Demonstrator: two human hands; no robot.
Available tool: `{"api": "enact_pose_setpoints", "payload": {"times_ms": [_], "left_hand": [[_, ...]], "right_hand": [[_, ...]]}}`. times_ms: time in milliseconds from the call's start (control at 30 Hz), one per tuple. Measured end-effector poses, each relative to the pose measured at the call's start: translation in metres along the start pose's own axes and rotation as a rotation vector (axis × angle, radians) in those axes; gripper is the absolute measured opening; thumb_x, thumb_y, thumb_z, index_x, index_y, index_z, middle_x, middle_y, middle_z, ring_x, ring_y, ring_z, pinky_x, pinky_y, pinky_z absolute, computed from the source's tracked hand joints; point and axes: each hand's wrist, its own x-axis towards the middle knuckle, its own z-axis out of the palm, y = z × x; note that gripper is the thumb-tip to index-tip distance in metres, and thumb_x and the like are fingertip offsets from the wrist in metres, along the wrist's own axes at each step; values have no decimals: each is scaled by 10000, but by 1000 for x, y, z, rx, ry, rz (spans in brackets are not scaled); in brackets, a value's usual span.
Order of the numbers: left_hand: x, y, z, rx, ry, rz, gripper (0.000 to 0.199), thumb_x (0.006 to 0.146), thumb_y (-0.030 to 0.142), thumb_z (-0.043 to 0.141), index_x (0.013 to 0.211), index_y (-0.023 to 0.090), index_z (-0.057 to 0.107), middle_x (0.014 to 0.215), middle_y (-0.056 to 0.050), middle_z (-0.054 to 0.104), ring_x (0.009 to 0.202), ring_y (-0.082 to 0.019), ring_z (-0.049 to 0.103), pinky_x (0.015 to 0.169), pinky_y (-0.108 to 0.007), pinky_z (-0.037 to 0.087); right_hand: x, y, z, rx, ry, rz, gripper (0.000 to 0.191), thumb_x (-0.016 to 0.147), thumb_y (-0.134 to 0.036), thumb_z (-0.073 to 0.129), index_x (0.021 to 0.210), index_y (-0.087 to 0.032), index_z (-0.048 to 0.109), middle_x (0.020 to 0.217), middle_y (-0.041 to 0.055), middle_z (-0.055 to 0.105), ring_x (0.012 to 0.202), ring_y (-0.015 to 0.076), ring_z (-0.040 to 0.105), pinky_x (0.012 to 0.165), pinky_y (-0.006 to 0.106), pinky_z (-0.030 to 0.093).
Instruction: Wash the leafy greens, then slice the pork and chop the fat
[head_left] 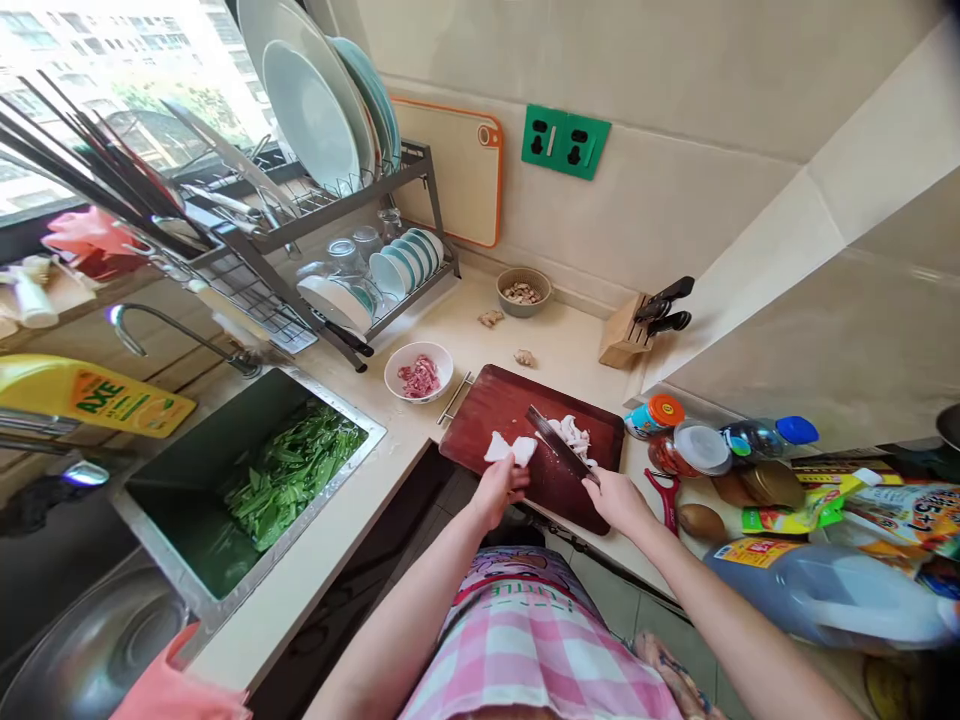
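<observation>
A dark red cutting board [484,405] lies at the counter's front edge. My right hand [613,498] is closed round the handle of a kitchen knife [561,443], whose dark blade slants across the board. Over the board's left part, my left hand [498,492] pinches a soft white piece of food [510,448]; I cannot make out its exact kind. Beyond the blade, on the right, lies a small heap of cut white pieces [574,436], partly hidden by the knife.
A bowl of sliced raw meat [418,373], ginger [525,357] and a basket of chopped pieces [523,292] stand behind the board. On the left, leafy greens [296,475] fill part of the sink [176,490]. Jars, bottles and a knife block [626,330] crowd the right.
</observation>
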Motion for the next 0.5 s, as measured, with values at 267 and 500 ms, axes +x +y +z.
{"api": "enact_pose_setpoints", "payload": {"times_ms": [267, 500], "left_hand": [[6, 22, -35, 1285, 178, 577, 277, 794, 225, 467, 1046, 175, 569, 1061, -99, 583, 1017, -226, 498, 865, -349, 367], [33, 39, -16, 1613, 191, 440, 238, 795, 337, 478, 899, 156, 593, 954, -123, 597, 931, -249, 530, 784, -354, 384]], "right_hand": [[-21, 0, 16, 159, -9, 28, 280, 854, -332, 360, 836, -179, 593, 826, 67, 668, 755, 164, 605, 607, 237, 324], [-33, -12, 23, 258, 17, 32, 289, 866, -358, 330, 828, -194, 565, 777, 40, 656, 707, 142, 592, 578, 220, 305]]}}
